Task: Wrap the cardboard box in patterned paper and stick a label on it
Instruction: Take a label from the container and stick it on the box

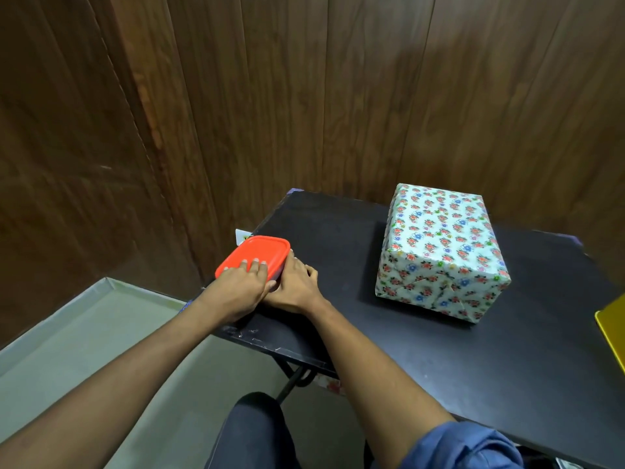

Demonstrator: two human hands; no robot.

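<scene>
A red-lidded container [253, 257] sits at the black table's [422, 350] left edge.

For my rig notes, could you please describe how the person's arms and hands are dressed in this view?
Both forearms are bare and neither the left hand nor the right hand wears a glove; no ring, watch or bracelet shows. A blue sleeve, bunched in folds, is pushed up to about the right elbow. No sleeve is visible on the left arm within the frame.
</scene>
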